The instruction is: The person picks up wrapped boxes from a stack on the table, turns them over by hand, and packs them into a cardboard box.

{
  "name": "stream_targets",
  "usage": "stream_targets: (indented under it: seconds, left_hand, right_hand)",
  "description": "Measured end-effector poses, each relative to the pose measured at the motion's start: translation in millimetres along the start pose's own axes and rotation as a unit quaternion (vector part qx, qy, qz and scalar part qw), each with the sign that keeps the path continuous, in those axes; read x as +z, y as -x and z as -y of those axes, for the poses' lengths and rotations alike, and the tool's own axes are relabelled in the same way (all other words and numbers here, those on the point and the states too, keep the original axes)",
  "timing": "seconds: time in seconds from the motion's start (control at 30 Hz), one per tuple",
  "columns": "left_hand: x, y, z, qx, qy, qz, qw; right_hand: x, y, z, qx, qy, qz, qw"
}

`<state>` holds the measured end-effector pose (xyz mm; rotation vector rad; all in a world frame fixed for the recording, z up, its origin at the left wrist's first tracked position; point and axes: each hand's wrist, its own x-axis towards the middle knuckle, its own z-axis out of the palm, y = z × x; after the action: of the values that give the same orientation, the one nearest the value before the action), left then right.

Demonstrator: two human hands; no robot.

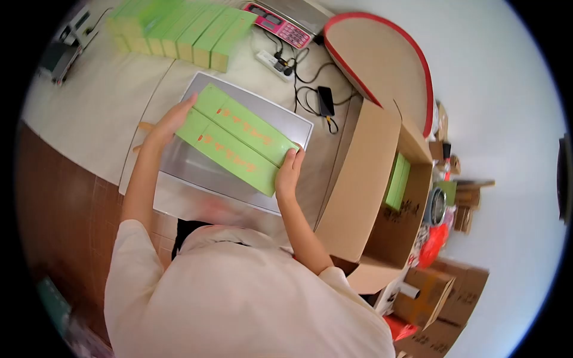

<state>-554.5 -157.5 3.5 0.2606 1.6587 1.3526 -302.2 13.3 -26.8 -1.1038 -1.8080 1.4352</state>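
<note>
Two long green boxes [230, 138] with orange lettering lie side by side, held as a pair between my hands. My left hand [174, 119] grips their left end, and my right hand [289, 174] grips the right end. Beneath them is a grey metal tray [185, 162] with a pale rim; whether the boxes touch it I cannot tell. To the right stands an open cardboard carton [358, 185], with more green boxes [396, 182] inside it.
A row of green boxes [185, 33] stands at the back left. Behind the tray are a pink calculator-like device [280, 25], a white power strip [273, 64], cables and a black phone [326, 101]. A red-rimmed round tray [382, 53] leans at the back right, and cartons [427, 295] are stacked lower right.
</note>
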Motion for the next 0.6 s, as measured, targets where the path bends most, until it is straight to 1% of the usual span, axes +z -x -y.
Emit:
stream_targets:
  seconds: [0.03,0.07,0.1,0.13,0.17,0.2,0.23,0.27,0.3,0.33,0.37,0.43,0.47,0.5,0.53,0.57,0.6]
  left_hand:
    - [-2.6,-7.2,10.7,0.004,0.017,-0.015,1.000]
    - [-4.6,-20.4,28.6,0.065,0.098,-0.047,0.992]
    - [-11.1,-23.9,40.4,0.128,0.177,-0.081,0.972]
    - [-14.1,-10.5,37.9,0.133,0.191,-0.103,0.967]
    - [-9.5,4.0,36.0,0.177,0.217,-0.188,0.941]
    - [-2.6,20.1,34.0,0.215,0.237,-0.268,0.909]
    - [4.5,36.3,36.6,0.214,0.244,-0.280,0.904]
    - [13.9,52.5,39.5,0.227,0.243,-0.315,0.889]
    - [24.9,65.8,44.2,0.241,0.240,-0.349,0.874]
    - [38.8,73.6,55.0,0.243,0.234,-0.345,0.876]
    - [54.7,78.6,68.4,0.247,0.227,-0.344,0.877]
    - [90.8,85.9,88.1,0.202,0.175,-0.325,0.907]
    - [109.5,75.7,106.5,0.202,0.166,-0.293,0.920]
    - [122.0,66.2,116.8,0.201,0.157,-0.258,0.932]
    - [125.9,65.9,107.1,0.201,0.159,-0.265,0.930]
    - [129.7,65.1,93.7,0.175,0.185,-0.254,0.933]
    - [131.5,64.0,86.6,0.149,0.211,-0.238,0.936]
  right_hand:
    - [-2.2,-4.5,-5.1,-0.009,0.007,0.020,1.000]
    - [-5.7,-10.7,-11.4,-0.012,0.051,0.014,0.999]
    - [-6.6,-16.5,-11.8,-0.016,0.095,0.008,0.995]
    - [-3.5,-19.3,-0.5,-0.054,0.056,-0.004,0.997]
    - [0.7,-30.1,12.5,-0.064,0.059,0.020,0.996]
    - [4.2,-40.3,28.7,-0.142,0.098,0.018,0.985]
    - [7.1,-47.0,44.6,-0.217,0.135,0.010,0.967]
    - [14.1,-54.5,64.7,-0.220,0.137,0.021,0.966]
    - [26.4,-65.1,86.1,-0.190,0.147,0.151,0.959]
    - [39.6,-75.8,98.0,-0.157,0.155,0.277,0.935]
    - [52.8,-85.1,101.4,-0.160,0.155,0.287,0.932]
    - [82.0,-98.7,106.3,-0.130,0.245,0.421,0.864]
    - [94.4,-109.2,96.4,-0.088,0.230,0.483,0.840]
    - [98.4,-107.2,97.8,-0.091,0.229,0.491,0.835]
    - [99.7,-104.7,99.1,0.008,0.177,0.537,0.825]
    - [99.9,-104.1,101.2,0.108,0.122,0.573,0.804]
    - [97.9,-104.4,105.2,0.114,0.123,0.592,0.788]
